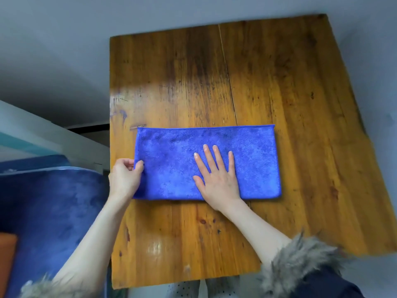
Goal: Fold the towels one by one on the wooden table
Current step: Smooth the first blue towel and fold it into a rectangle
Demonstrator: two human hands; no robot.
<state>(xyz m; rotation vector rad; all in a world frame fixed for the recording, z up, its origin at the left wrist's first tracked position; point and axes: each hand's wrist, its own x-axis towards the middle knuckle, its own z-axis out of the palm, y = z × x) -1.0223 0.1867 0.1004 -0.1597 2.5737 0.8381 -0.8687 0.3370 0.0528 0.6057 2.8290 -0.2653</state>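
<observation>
While the blue towel [247, 151] lies as a long, flat rectangle across the near-middle of the wooden counter [268, 82], both hands are on it. Its long edges run left to right, the far edge straight with a thin stitched hem showing, the near edge soft and rounded like a fold. Its left end sits close to the counter's left edge; its right end stops well short of the right edge.

The right hand [217, 179] rests palm-down on the towel, a little right of its centre and toward the near edge, fingers straight and spread, pressing the cloth flat and gripping nothing. The left hand [125, 178] is at the towel's left end, with its thumb on top of the cloth and its fingers curled around the short edge, pinching that end about midway along it. The cloth there still lies on the wood, as far as can be seen.

Both forearms are bare, and a fur-trimmed cuff [300, 261] on a dark sleeve shows at the lower right; a bit of similar fur shows at the lower left. Left of the counter sits a deep blue plush surface [53, 211], with an orange object [7, 259] at the frame's edge. Grey floor [53, 50] surrounds the counter beyond.
</observation>
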